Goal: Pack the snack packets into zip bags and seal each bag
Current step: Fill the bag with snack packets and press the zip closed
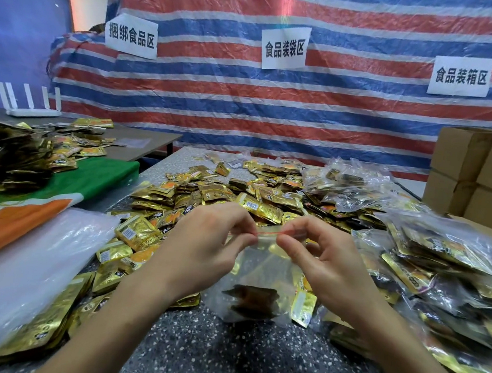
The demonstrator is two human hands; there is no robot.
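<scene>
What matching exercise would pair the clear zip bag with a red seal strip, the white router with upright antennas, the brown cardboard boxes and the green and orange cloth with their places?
Things:
1. clear zip bag with red seal strip
2. white router with upright antennas
3. brown cardboard boxes
4. green and orange cloth

Places:
A. stacked at the far right
B. on the grey table, far left
C. pinched at its top by the left hand and right hand
D. spread out at the near left

Pairs: 1-C, 2-B, 3-A, 4-D
</scene>
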